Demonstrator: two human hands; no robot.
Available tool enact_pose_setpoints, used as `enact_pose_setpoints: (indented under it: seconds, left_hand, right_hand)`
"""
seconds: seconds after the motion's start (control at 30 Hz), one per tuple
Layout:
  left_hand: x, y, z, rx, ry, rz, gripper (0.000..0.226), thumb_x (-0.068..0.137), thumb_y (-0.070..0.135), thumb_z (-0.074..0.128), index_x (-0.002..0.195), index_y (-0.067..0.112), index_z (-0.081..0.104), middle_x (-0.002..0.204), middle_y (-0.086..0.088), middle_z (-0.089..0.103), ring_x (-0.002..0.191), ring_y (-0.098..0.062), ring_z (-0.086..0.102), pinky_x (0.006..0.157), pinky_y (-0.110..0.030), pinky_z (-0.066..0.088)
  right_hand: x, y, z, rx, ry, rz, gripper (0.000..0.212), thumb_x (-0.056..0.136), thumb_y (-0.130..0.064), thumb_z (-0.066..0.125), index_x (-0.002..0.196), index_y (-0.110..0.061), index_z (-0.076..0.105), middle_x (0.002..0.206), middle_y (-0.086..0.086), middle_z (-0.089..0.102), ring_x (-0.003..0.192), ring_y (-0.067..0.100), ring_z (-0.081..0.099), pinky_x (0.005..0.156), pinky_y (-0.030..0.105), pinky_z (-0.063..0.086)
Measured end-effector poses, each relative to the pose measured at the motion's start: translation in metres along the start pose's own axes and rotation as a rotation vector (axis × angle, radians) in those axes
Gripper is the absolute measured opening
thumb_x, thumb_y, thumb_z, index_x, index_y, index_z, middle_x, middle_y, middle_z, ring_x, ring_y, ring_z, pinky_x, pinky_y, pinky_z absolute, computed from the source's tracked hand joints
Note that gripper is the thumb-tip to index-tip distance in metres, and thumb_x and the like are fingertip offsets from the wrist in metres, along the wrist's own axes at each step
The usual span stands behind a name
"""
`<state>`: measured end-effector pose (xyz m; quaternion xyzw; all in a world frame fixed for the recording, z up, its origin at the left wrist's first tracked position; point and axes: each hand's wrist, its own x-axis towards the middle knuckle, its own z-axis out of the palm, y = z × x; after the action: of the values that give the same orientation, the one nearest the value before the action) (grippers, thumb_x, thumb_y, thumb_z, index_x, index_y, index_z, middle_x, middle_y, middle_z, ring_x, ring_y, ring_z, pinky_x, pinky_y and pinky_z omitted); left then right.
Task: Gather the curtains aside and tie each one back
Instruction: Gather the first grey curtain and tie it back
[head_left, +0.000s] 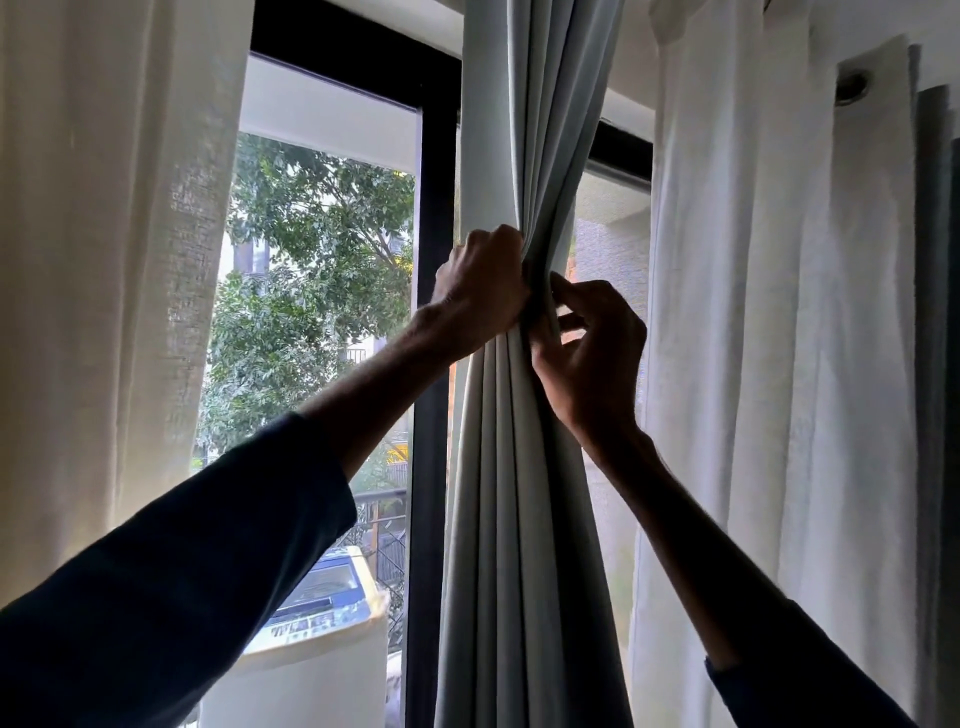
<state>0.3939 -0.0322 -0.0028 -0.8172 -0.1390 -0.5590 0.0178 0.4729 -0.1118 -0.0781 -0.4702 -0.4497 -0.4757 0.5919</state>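
We clamp our left hand (480, 291) around the gathered grey curtain (501, 493) to hold its pleats bunched, while our right hand (589, 364), close beside it, pinches a loose fold at the bundle's edge, seemingly tucking it in before tying.

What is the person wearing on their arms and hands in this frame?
Both arms wear dark navy long sleeves; the left sleeve and right sleeve end well short of the wrists, leaving the forearms bare. The left hand and right hand are bare: no gloves, watch, ring or bracelet shows, though backlight keeps them dim.
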Motion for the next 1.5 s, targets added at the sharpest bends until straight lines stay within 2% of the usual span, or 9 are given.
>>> enact_pose_setpoints:
  seconds: [0.2,0.37,0.5,0.7,0.8,0.9,1.17,1.4,1.5]
  left_hand:
    - [0.0,0.005,0.005,-0.13,-0.059,-0.068,0.035,0.094,0.017,0.049,0.063,0.019,0.035,0.065,0.0,0.044,0.06,-0.025,0.046,0.049,-0.028,0.03]
    - [0.001,0.01,0.01,-0.247,-0.044,-0.16,0.065,0.095,0.069,0.038,0.056,0.017,0.042,0.055,0.001,0.046,0.05,-0.018,0.045,0.048,-0.026,0.028]
    - [0.001,-0.004,0.017,-0.189,-0.032,-0.197,0.04,0.083,0.045,0.072,0.078,0.015,0.046,0.072,0.004,0.041,0.071,-0.02,0.044,0.05,-0.027,0.026]
    - [-0.002,-0.004,0.016,-0.261,-0.085,-0.259,0.034,0.083,0.036,0.07,0.092,0.009,0.052,0.094,-0.003,0.055,0.087,-0.024,0.054,0.067,-0.031,0.041]
    - [-0.001,-0.005,0.01,-0.503,-0.174,-0.284,0.027,0.081,0.03,0.073,0.096,0.009,0.063,0.103,-0.008,0.069,0.095,-0.031,0.069,0.078,-0.045,0.061]
    - [-0.005,-0.01,0.001,-0.702,-0.225,-0.27,0.013,0.088,0.012,0.073,0.1,0.008,0.068,0.101,-0.007,0.074,0.093,-0.023,0.072,0.074,-0.03,0.063]
    - [-0.005,-0.028,-0.01,-0.837,-0.348,-0.361,0.049,0.09,0.014,0.073,0.132,-0.005,0.055,0.126,-0.018,0.066,0.114,-0.032,0.066,0.099,-0.048,0.054]
    - [-0.014,-0.029,-0.003,-0.221,-0.131,-0.198,0.03,0.092,0.033,0.063,0.102,0.009,0.048,0.116,-0.019,0.058,0.108,-0.037,0.057,0.075,-0.036,0.047]
    - [-0.028,-0.019,0.006,-0.018,-0.033,-0.1,0.031,0.09,0.027,0.056,0.117,0.012,0.052,0.12,-0.017,0.057,0.112,-0.039,0.055,0.078,-0.038,0.038]
  right_hand:
    - [-0.012,-0.007,-0.008,0.004,-0.166,-0.031,0.018,0.087,-0.006,0.069,0.104,-0.008,0.076,0.083,0.005,0.066,0.071,0.015,0.064,0.065,0.004,0.041]
    - [-0.026,-0.008,-0.012,-0.015,-0.278,-0.079,0.012,0.09,-0.004,0.064,0.099,-0.005,0.072,0.095,0.003,0.063,0.077,0.005,0.056,0.07,0.005,0.043]
    - [-0.022,0.0,-0.022,0.107,-0.39,-0.041,0.015,0.096,-0.01,0.062,0.105,-0.008,0.073,0.105,0.003,0.068,0.094,0.006,0.061,0.085,0.013,0.047]
    - [0.009,0.048,-0.034,0.201,-0.338,0.3,0.024,0.088,-0.016,0.077,0.112,-0.017,0.078,0.116,0.0,0.073,0.103,0.01,0.069,0.097,0.034,0.055]
    - [0.029,0.073,-0.022,0.422,-0.437,0.611,0.058,0.087,-0.037,0.078,0.136,-0.011,0.062,0.135,0.006,0.065,0.124,0.017,0.061,0.11,0.042,0.048]
    - [0.042,0.091,0.0,0.796,-0.597,0.803,0.058,0.091,-0.045,0.069,0.139,-0.015,0.061,0.143,0.006,0.06,0.138,0.023,0.051,0.12,0.049,0.034]
    - [0.042,0.096,0.032,1.167,-0.689,0.833,0.046,0.102,-0.05,0.051,0.129,-0.018,0.071,0.129,0.01,0.07,0.117,0.024,0.068,0.091,0.036,0.058]
    - [0.034,0.101,0.019,0.66,-0.681,0.73,0.03,0.085,-0.047,0.078,0.094,-0.018,0.083,0.102,0.008,0.079,0.089,0.022,0.077,0.073,0.03,0.061]
    - [0.019,0.09,0.003,0.548,-0.531,0.658,0.03,0.074,-0.046,0.088,0.083,-0.018,0.083,0.091,0.005,0.08,0.083,0.021,0.078,0.068,0.028,0.062]
